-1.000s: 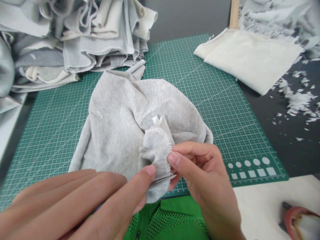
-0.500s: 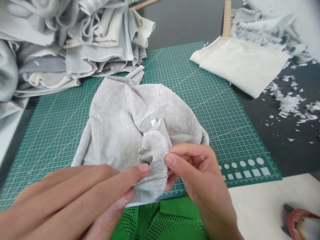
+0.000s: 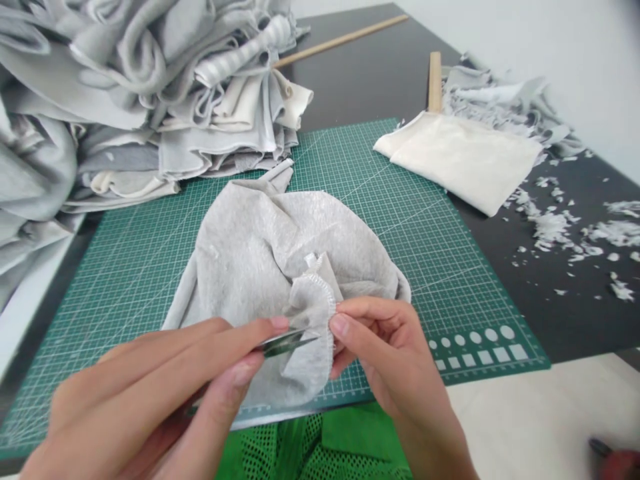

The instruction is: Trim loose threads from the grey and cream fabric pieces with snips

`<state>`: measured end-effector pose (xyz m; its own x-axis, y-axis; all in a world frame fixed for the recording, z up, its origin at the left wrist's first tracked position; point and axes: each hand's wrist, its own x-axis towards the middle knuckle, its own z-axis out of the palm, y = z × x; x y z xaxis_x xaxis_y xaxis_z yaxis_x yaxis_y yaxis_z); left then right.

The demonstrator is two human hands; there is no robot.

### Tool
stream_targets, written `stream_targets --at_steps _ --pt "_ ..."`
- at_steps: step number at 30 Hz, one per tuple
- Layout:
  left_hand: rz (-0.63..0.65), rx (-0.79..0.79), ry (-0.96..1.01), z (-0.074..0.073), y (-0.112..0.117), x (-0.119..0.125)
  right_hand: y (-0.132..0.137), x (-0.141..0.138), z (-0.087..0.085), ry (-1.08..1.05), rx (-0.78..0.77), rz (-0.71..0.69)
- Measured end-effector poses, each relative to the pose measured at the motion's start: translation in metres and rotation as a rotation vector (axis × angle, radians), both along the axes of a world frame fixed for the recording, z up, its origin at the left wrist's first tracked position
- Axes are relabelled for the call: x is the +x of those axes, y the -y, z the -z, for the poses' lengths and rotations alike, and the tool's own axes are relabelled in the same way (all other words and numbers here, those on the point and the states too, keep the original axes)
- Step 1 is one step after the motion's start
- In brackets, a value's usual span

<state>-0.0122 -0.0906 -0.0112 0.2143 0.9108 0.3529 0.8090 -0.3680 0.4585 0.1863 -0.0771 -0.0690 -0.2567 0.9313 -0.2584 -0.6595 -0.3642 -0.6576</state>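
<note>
1. my left hand (image 3: 165, 393), lower left of frame, clamps a thin metal tool (image 3: 287, 342) between thumb and forefinger.
2. my right hand (image 3: 395, 360) pinches the stitched edge of the grey fabric (image 3: 250, 260), mid-frame on the green mat (image 3: 400, 200).

Crumpled grey fleece (image 3: 250, 260) lies on the cutting mat (image 3: 400, 200), its stitched edge (image 3: 329, 303) raised against a metal tool (image 3: 287, 342).

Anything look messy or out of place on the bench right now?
Yes: white fabric scraps lie strewn over the dark table right of the cutting mat, and the grey cloth on it is bunched, not flat.
</note>
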Motion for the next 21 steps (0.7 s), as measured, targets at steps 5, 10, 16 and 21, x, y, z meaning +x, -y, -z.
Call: stream_targets --at_steps 5,10,16,21 --pt "-0.028 0.060 0.055 0.002 -0.002 -0.004 -0.002 -0.001 0.000 0.043 -0.004 -0.004" --pt "0.028 0.111 0.037 -0.004 -0.002 0.000 -0.002 -0.002 0.001 0.091 0.007 0.002" --pt "0.084 0.157 0.087 -0.026 -0.011 0.019 -0.002 -0.005 0.001 0.119 0.017 0.014" --pt "0.192 0.274 0.098 -0.052 -0.028 0.066 0.000 -0.007 0.003 0.107 0.004 0.023"
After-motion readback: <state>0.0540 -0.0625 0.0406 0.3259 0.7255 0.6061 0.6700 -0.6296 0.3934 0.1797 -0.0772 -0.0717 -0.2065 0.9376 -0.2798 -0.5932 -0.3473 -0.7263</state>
